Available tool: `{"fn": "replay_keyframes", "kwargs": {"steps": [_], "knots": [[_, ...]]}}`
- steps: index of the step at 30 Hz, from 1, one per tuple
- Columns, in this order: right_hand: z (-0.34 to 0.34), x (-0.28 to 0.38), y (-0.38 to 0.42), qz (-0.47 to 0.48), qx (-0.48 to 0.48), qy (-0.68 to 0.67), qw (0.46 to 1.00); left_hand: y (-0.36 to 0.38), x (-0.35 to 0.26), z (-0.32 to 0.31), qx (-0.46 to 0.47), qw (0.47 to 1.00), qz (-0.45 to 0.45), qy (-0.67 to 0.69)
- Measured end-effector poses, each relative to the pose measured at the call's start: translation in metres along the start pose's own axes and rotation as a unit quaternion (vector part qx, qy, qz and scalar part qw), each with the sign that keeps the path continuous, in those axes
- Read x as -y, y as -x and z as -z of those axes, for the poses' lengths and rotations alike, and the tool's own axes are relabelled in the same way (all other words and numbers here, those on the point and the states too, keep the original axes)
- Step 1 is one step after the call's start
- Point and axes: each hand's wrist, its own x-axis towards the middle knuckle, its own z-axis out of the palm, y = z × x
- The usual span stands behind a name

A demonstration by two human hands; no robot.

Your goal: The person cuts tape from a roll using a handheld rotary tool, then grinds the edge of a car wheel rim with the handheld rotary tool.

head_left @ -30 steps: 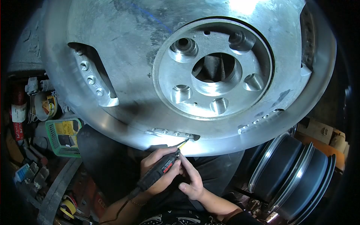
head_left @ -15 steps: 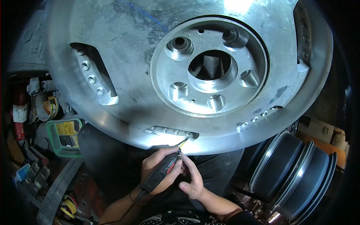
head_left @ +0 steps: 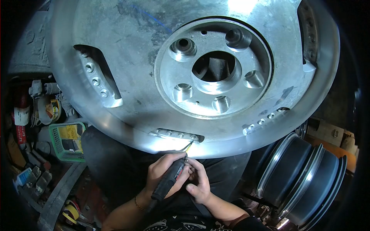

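Aluminium wheel (head_left: pixel 127 57) overhead; left hand (head_left: pixel 163 175), fingers wrapped shut around the rotary tool (head_left: pixel 170 178), angles upward, right hand (head_left: pixel 198 183) fingers pinching its tip.

My one head camera looks forward and down, close over the wheel (head_left: pixel 192 73), hands at the frame's bottom.

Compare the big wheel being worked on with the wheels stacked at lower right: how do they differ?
The big wheel is bare, dull silver metal, face toward the camera; the stacked wheels are dark with bright rims, seen edge-on. The rotary tool, held in both hands, meets the big wheel; the stacked wheels lie untouched. Both are round metal wheels.
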Motion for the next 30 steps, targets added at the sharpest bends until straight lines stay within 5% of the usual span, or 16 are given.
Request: {"fn": "replay_keyframes", "kwargs": {"steps": [30], "knots": [[0.0001,-0.0007,0.0005,0.003,-0.014,-0.028,0.999,0.0035,-0.0017,0.0034,0.036,0.997,-0.031,-0.057]]}}
